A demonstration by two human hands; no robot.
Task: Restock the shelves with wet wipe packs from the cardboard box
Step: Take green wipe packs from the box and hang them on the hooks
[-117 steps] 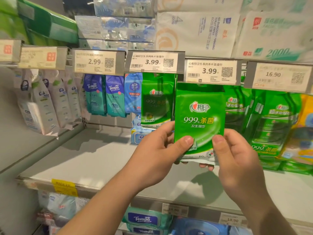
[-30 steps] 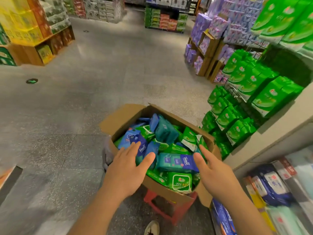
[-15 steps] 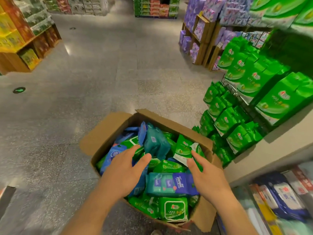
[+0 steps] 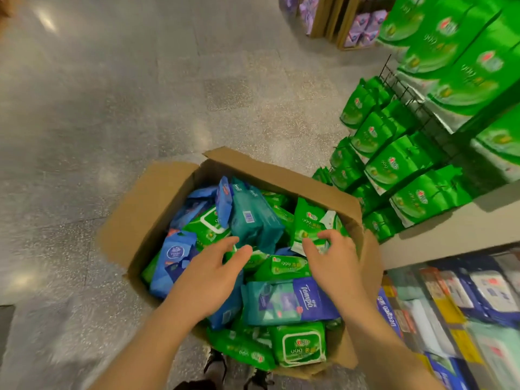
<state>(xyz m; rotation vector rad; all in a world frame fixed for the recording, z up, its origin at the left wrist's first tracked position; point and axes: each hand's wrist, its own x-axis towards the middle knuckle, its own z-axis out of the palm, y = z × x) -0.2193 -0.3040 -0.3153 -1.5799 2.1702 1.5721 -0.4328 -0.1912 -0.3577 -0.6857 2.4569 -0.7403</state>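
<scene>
The box (image 4: pixel 174 198) is full of packs (image 4: pixel 289 302), so most restocking seems left. Left hand (image 4: pixel 209 277) hovers spread, empty; right hand (image 4: pixel 334 263) fingers curl onto a green pack (image 4: pixel 308 223).

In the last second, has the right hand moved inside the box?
Yes. The right hand moved toward the cardboard box's far wall, off the Tempo pack.

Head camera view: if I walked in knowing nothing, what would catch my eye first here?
An open cardboard box low in the middle, heaped with green, blue and teal wipe packs, with both bare hands reaching in. The right hand has its fingers on a small green pack near the box's right wall; the left hand hovers open beside a tall teal pack. On the right, rows of bright green packs hang on a rack.
</scene>
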